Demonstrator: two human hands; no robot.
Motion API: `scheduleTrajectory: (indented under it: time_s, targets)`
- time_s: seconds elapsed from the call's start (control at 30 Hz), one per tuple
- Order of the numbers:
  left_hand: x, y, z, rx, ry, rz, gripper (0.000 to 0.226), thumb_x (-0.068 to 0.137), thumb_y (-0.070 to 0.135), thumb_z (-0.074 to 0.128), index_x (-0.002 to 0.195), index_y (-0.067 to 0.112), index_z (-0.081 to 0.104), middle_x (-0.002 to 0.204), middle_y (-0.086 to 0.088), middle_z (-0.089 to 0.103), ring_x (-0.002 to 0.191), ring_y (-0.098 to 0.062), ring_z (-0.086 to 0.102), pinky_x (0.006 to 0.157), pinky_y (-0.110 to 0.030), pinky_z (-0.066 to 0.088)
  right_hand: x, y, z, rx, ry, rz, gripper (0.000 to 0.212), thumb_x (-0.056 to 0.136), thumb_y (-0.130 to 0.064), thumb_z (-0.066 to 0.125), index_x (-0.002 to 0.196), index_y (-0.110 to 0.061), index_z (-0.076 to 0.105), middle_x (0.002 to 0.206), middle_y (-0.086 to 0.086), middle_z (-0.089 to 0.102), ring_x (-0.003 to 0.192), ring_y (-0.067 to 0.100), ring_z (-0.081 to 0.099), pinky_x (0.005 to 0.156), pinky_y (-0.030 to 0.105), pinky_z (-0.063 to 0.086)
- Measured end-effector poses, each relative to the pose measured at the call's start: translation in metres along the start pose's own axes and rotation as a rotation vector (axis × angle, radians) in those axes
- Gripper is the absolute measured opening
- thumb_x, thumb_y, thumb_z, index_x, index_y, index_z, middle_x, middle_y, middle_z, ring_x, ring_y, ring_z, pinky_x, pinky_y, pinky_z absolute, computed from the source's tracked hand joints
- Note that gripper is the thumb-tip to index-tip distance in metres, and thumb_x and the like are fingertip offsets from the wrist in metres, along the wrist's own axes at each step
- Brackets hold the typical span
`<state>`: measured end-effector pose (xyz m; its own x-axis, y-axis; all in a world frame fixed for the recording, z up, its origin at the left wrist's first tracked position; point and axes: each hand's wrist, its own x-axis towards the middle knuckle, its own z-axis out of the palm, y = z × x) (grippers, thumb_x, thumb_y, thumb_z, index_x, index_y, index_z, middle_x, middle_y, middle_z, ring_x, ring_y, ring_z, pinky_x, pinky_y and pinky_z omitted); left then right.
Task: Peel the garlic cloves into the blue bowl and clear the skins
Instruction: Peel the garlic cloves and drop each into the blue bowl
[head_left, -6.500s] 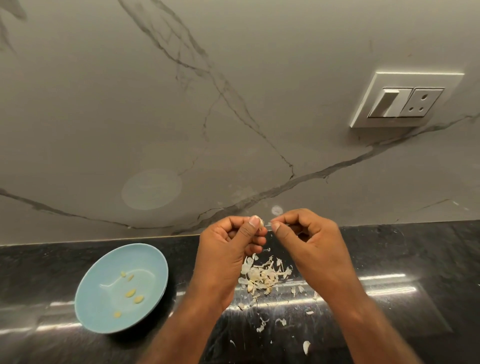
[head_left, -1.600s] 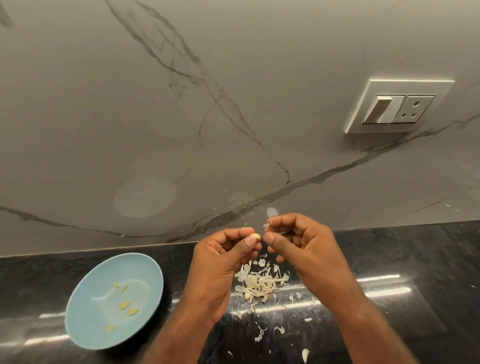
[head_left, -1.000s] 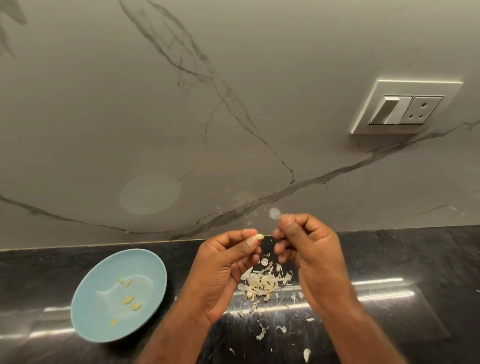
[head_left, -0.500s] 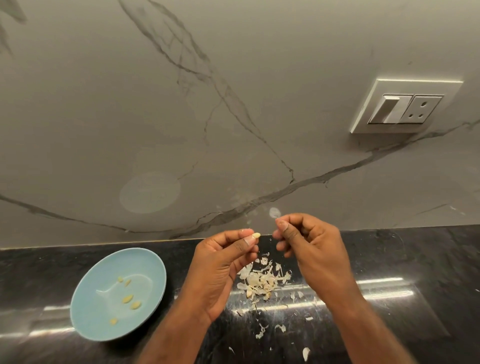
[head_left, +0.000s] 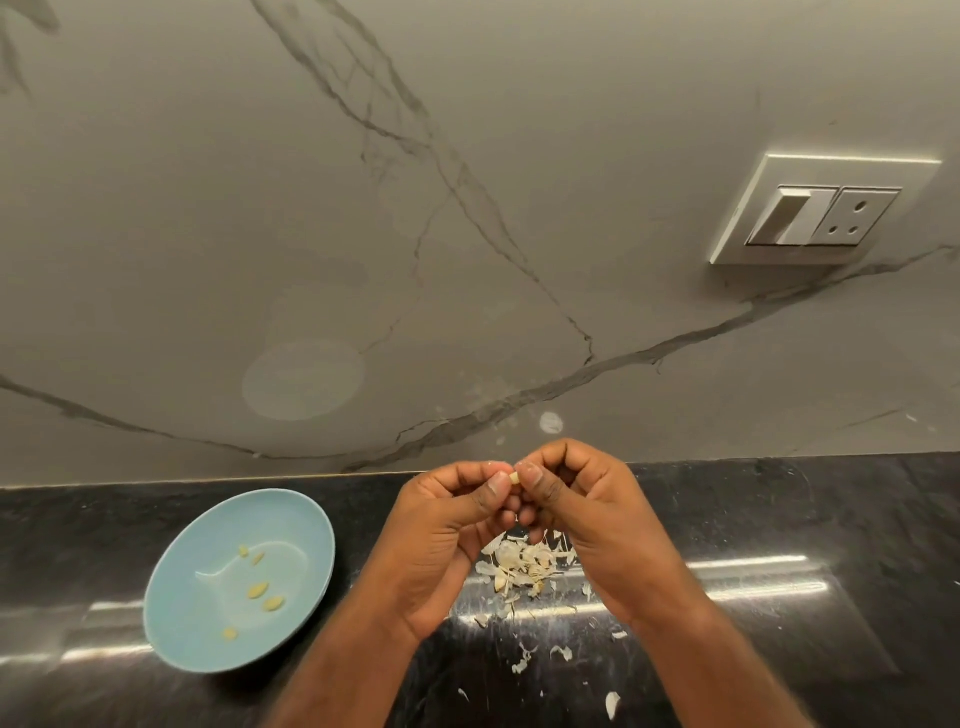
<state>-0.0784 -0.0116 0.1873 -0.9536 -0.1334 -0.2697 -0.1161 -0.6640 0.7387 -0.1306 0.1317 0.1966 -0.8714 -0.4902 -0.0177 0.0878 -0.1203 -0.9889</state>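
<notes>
A small pale garlic clove (head_left: 515, 478) is pinched between the fingertips of my left hand (head_left: 447, 525) and my right hand (head_left: 587, 514), which meet above the black counter. Both hands have curled fingers. Below them lies a pile of garlic skins (head_left: 524, 566), with loose flakes (head_left: 612, 704) scattered nearer to me. The blue bowl (head_left: 291, 514) sits on the counter left of my left hand and holds several peeled cloves (head_left: 258, 590).
The black stone counter (head_left: 831, 519) runs across the lower view and meets a grey marble wall (head_left: 363, 260). A white switch and socket plate (head_left: 821, 213) is on the wall at the upper right.
My right hand had drawn away from the left, which held the clove alone. Now the right hand has come back and both hands pinch the clove together.
</notes>
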Motion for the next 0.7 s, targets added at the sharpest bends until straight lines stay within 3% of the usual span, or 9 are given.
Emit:
scheduleTrajectory:
  time_s: [0.2, 0.47, 0.6, 0.7]
  targets:
    - [-0.001, -0.004, -0.003, -0.016, 0.016, 0.035, 0.02, 0.078, 0.005, 0.065, 0.095, -0.005, 0.067, 0.074, -0.015, 0.065, 0.066, -0.018, 0.063, 0.06, -0.022, 0.056, 0.0, 0.007, 0.005, 0.122, -0.011, 0.037, 0.01, 0.082, -0.014, 0.069, 0.089, -0.008, 0.072, 0.077, 0.015, 0.066, 0.065, 0.018, 0.061, 0.057, 0.024, 0.051]
    - [-0.007, -0.015, -0.015, -0.066, 0.186, 0.161, 0.026, 0.071, 0.002, 0.071, 0.096, 0.004, 0.068, 0.081, -0.012, 0.069, 0.07, -0.017, 0.066, 0.063, -0.022, 0.057, 0.003, 0.027, 0.024, 0.281, 0.197, 0.036, 0.006, 0.08, -0.015, 0.069, 0.082, -0.012, 0.074, 0.072, 0.008, 0.066, 0.06, 0.016, 0.06, 0.053, 0.024, 0.051]
    - [-0.012, -0.019, -0.027, -0.004, 0.275, 0.227, 0.03, 0.068, 0.004, 0.074, 0.097, 0.005, 0.068, 0.081, -0.01, 0.071, 0.073, -0.016, 0.067, 0.066, -0.023, 0.058, 0.01, 0.034, 0.026, 0.243, 0.259, 0.214, 0.043, 0.096, -0.045, 0.05, 0.088, -0.006, 0.066, 0.075, 0.01, 0.066, 0.063, 0.017, 0.06, 0.053, 0.027, 0.049]
    - [-0.014, -0.029, -0.036, 0.331, 0.382, 0.317, 0.025, 0.073, 0.001, 0.079, 0.094, 0.012, 0.07, 0.082, -0.003, 0.074, 0.079, -0.014, 0.071, 0.071, -0.023, 0.057, 0.014, 0.05, 0.038, 0.277, 0.188, 0.357, 0.059, 0.1, -0.052, 0.038, 0.106, 0.0, 0.066, 0.091, 0.017, 0.07, 0.081, 0.025, 0.066, 0.067, 0.034, 0.057]
